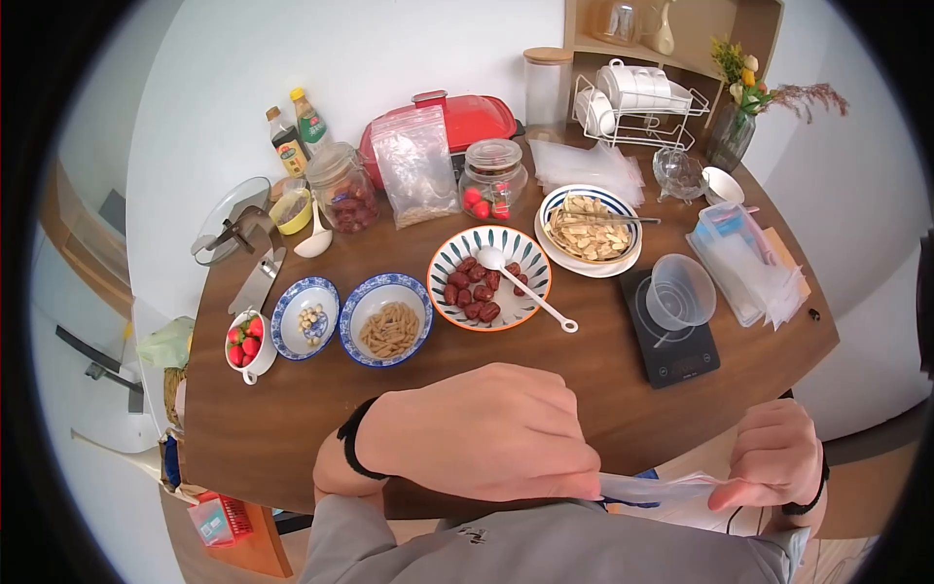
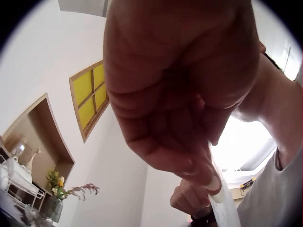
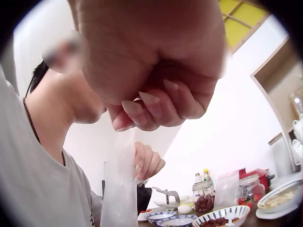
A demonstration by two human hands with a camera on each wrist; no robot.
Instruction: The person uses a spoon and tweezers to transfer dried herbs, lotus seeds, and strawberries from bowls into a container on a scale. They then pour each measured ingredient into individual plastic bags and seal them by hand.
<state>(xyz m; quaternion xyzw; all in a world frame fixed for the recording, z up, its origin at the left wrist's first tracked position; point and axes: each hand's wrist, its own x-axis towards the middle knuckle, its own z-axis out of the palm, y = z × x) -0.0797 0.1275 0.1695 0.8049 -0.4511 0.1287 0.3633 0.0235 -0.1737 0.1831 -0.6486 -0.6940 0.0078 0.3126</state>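
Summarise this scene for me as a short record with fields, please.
left hand: pinches translucent plastic
right hand: pinches the same plastic farther along
patterned bowl: dark red dried fruit, white spoon
black scale: bears a clear tub
white dish: strawberries
table: brown, beneath the dishes
plastic's contents: cannot tell

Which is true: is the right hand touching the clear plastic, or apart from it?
Touching. The head view shows the right hand pinching one end of the clear plastic.
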